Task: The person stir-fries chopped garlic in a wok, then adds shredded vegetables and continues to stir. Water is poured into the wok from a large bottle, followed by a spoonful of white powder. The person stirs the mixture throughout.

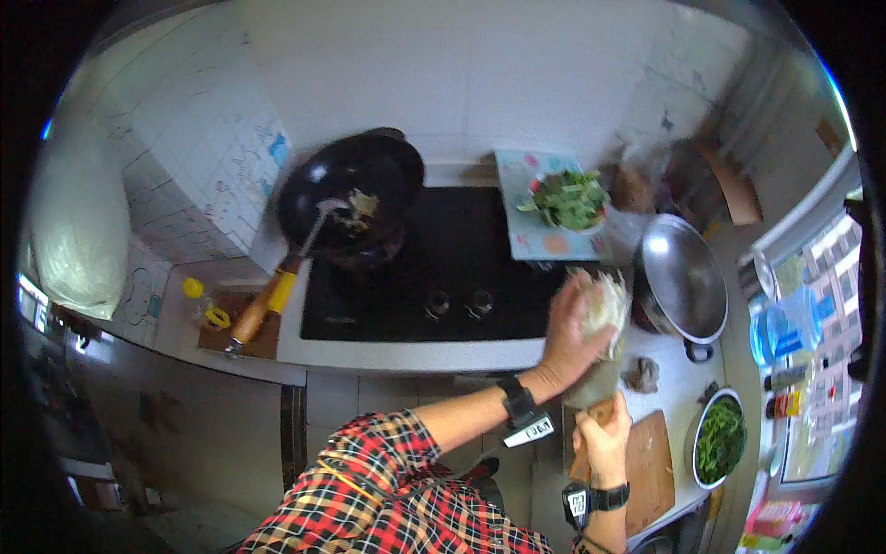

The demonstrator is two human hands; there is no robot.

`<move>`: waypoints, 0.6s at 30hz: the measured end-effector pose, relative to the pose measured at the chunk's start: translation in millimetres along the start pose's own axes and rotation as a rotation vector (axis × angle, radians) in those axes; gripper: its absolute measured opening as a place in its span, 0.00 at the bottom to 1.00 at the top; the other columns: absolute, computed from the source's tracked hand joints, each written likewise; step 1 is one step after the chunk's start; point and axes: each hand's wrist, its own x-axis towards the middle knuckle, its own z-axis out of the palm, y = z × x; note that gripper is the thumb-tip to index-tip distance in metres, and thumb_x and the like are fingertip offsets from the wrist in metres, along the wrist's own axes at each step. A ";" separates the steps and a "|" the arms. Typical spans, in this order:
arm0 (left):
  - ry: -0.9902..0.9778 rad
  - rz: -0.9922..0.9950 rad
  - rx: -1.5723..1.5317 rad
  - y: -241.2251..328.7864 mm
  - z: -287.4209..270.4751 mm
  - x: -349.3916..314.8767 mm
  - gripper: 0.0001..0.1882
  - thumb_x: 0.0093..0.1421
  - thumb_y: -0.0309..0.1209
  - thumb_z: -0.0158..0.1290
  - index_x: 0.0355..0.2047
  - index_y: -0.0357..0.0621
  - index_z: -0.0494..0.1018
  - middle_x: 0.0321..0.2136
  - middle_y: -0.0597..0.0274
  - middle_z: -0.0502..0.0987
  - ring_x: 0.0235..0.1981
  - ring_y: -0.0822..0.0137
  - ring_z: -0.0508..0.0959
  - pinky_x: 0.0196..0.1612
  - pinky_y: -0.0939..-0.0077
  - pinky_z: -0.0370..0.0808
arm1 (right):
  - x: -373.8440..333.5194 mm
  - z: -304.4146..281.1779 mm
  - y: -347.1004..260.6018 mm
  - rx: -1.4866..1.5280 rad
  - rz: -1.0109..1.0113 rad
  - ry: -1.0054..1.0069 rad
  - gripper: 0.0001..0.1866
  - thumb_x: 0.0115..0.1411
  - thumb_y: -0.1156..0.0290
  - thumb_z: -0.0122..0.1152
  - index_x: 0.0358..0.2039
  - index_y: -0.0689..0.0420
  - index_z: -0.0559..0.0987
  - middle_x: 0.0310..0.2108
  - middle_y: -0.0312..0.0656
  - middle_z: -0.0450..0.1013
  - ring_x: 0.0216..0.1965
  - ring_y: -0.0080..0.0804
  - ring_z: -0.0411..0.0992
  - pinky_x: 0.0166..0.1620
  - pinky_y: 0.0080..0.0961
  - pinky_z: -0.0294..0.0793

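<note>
My right hand [604, 443] is closed round the wooden handle of a cleaver, whose broad grey blade [597, 384] lies flat and points away from me. Shredded pale vegetable, which looks like cabbage [606, 309], is heaped on the far end of the blade. My left hand [570, 334] curves over the heap and holds it against the blade. Both hands are at the counter's front edge, between the black hob [434, 249] and the wooden chopping board [653, 471].
A black wok [341, 166] with a spatula [318, 226] and some food in it sits at the hob's left. Behind my hands is a light blue board [554, 246] with chopped greens [570, 198]. Rightward stand a steel pot [685, 282], a grey cloth [641, 374] and a bowl of greens [722, 441].
</note>
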 end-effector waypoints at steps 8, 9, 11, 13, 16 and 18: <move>0.358 0.061 -0.125 -46.2 -248.3 157.1 0.35 0.55 0.36 0.62 0.60 0.39 0.61 0.59 0.49 0.62 0.60 0.55 0.63 0.63 0.65 0.60 | 122.0 218.0 -81.9 -0.232 -0.342 -0.447 0.20 0.51 0.80 0.59 0.45 0.62 0.67 0.24 0.43 0.71 0.19 0.33 0.71 0.20 0.28 0.69; 0.371 0.045 -0.089 -55.0 -274.6 165.5 0.37 0.58 0.36 0.61 0.63 0.39 0.57 0.60 0.52 0.61 0.59 0.60 0.64 0.62 0.69 0.62 | 136.6 240.3 -85.3 -0.377 -0.444 -0.392 0.19 0.50 0.79 0.59 0.44 0.62 0.67 0.25 0.45 0.72 0.21 0.38 0.72 0.23 0.30 0.70; 0.457 -0.156 -0.043 -72.2 -316.7 171.5 0.36 0.58 0.39 0.59 0.62 0.37 0.59 0.62 0.45 0.59 0.63 0.52 0.61 0.65 0.62 0.57 | 158.3 275.5 -85.2 -0.599 -0.570 -0.322 0.19 0.49 0.77 0.60 0.42 0.62 0.68 0.26 0.51 0.74 0.26 0.49 0.75 0.28 0.36 0.73; 0.499 -0.371 -0.053 -88.1 -352.4 171.2 0.37 0.59 0.39 0.57 0.64 0.37 0.57 0.61 0.44 0.60 0.63 0.52 0.61 0.65 0.62 0.57 | 170.5 296.1 -78.8 -0.698 -0.614 -0.291 0.18 0.48 0.76 0.61 0.39 0.62 0.68 0.27 0.54 0.74 0.30 0.55 0.74 0.33 0.39 0.74; 0.571 -0.295 0.052 -93.3 -374.3 172.1 0.29 0.61 0.37 0.54 0.59 0.36 0.63 0.58 0.45 0.65 0.61 0.51 0.64 0.64 0.62 0.59 | 177.4 306.7 -73.9 -0.725 -0.602 -0.270 0.17 0.47 0.75 0.62 0.36 0.62 0.67 0.27 0.55 0.74 0.33 0.58 0.74 0.36 0.41 0.74; 0.603 -0.242 0.054 -93.0 -378.6 177.2 0.21 0.62 0.34 0.52 0.53 0.35 0.68 0.54 0.46 0.68 0.57 0.51 0.67 0.62 0.62 0.62 | 175.5 310.9 -74.8 -0.705 -0.609 -0.278 0.16 0.47 0.75 0.63 0.36 0.62 0.68 0.27 0.53 0.74 0.31 0.56 0.74 0.35 0.40 0.74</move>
